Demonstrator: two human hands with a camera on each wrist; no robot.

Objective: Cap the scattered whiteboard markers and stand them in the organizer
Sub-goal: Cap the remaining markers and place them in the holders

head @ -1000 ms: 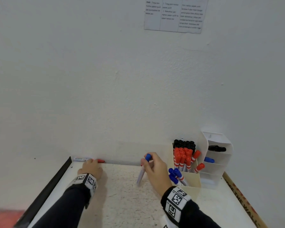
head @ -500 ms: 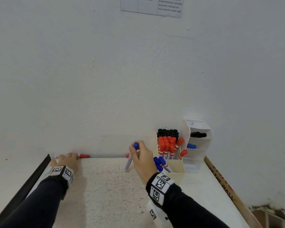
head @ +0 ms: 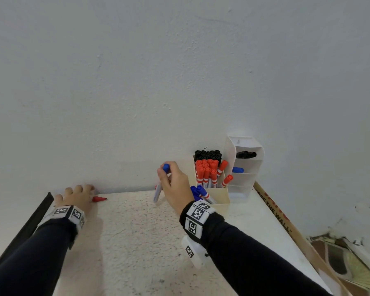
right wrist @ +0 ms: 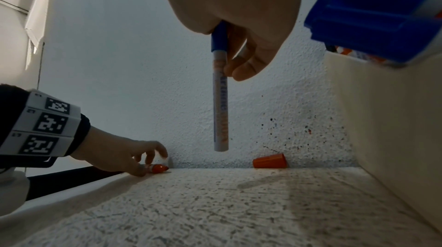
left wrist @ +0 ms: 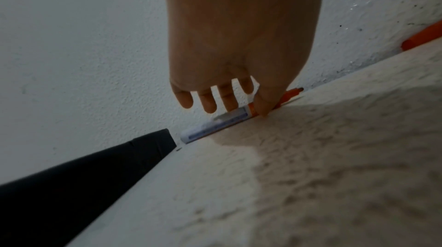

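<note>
My right hand [head: 166, 175] pinches a capped blue marker [head: 158, 191] by its cap end. The marker [right wrist: 220, 103] hangs upright, clear of the table, just left of the cream organizer [head: 220, 195]. The organizer holds several black, red and blue capped markers. My left hand [head: 77, 195] reaches to the back left corner. There its thumb and fingertips [left wrist: 261, 109] pinch an uncapped red marker [left wrist: 215, 126] that lies along the foot of the wall, red tip [head: 98, 199] pointing right. A loose red cap [right wrist: 269, 160] lies against the wall between my two hands.
A white tiered holder [head: 246, 167] with a black and a blue marker stands right of the organizer. A black strip [head: 36, 218] runs along the speckled white table's [head: 137, 231] left edge, and a printed cardboard board [head: 273, 212] along its right edge. The wall closes the back.
The head view has shifted. My left hand has stayed on the red marker by the wall. My right hand still holds the blue marker upright beside the organizer.
</note>
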